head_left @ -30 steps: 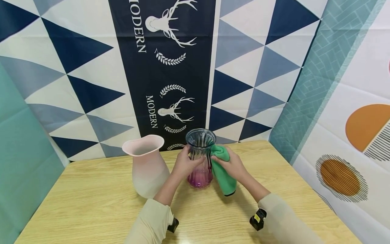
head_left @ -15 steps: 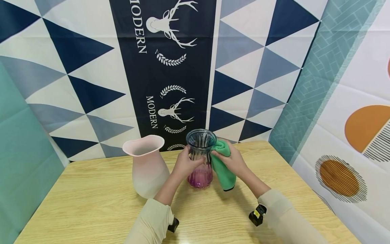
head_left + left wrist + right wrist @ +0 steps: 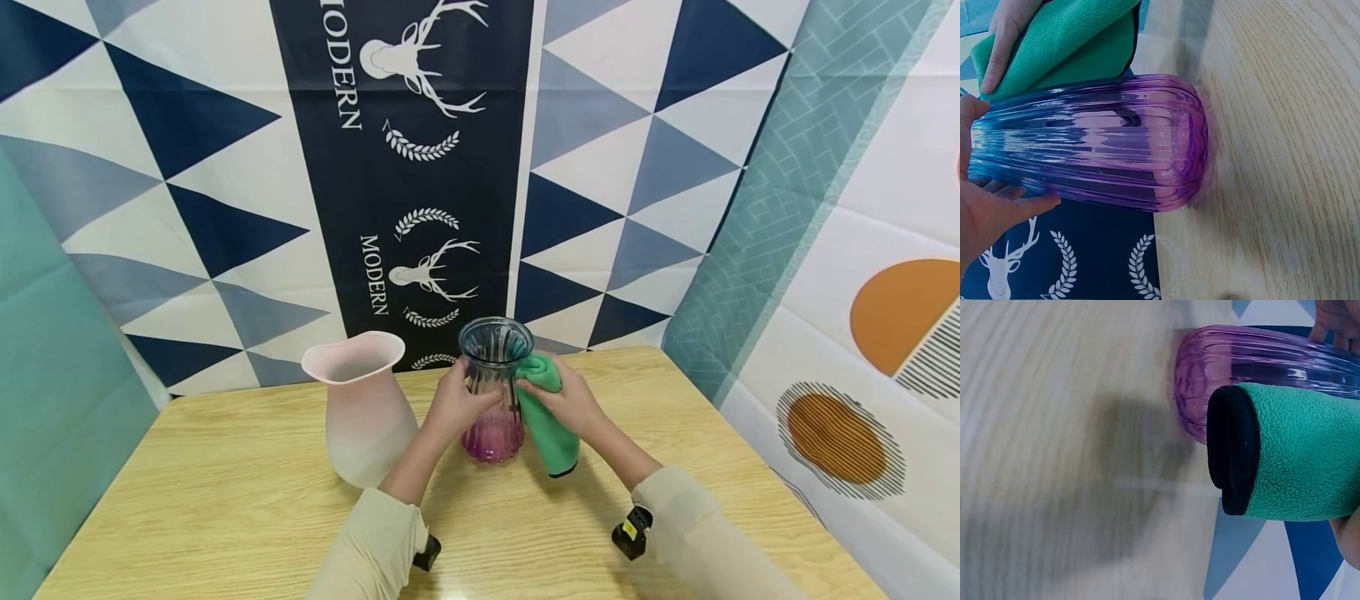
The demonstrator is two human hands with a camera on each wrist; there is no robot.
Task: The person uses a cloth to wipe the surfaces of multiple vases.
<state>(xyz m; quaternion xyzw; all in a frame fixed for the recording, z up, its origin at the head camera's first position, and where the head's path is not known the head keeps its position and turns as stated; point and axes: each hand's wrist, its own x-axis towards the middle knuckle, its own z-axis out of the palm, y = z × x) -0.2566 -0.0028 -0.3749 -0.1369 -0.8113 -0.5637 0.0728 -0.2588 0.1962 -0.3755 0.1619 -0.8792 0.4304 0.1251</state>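
A ribbed glass vase (image 3: 492,429), blue at the rim and fading to purple at the base, stands upright on the table. My left hand (image 3: 455,403) grips its narrow neck from the left, thumb across the near side. On the other side, my right hand (image 3: 567,402) holds a folded green cloth (image 3: 551,433) with a dark edge against the upper part of the vase. In the left wrist view the cloth (image 3: 1079,44) lies along the glass. The right wrist view shows the cloth (image 3: 1304,453) hanging past the hand, covering part of the vase (image 3: 1210,375).
A taller pink-and-white vase (image 3: 363,425) with a flared, wavy mouth stands left of the glass vase, close to my left forearm. The wooden table (image 3: 225,500) ends at a patterned backdrop (image 3: 427,183) behind both vases.
My right hand with the cloth shifts slightly up and right, then back down toward the vase. The left hand and both vases stay in place.
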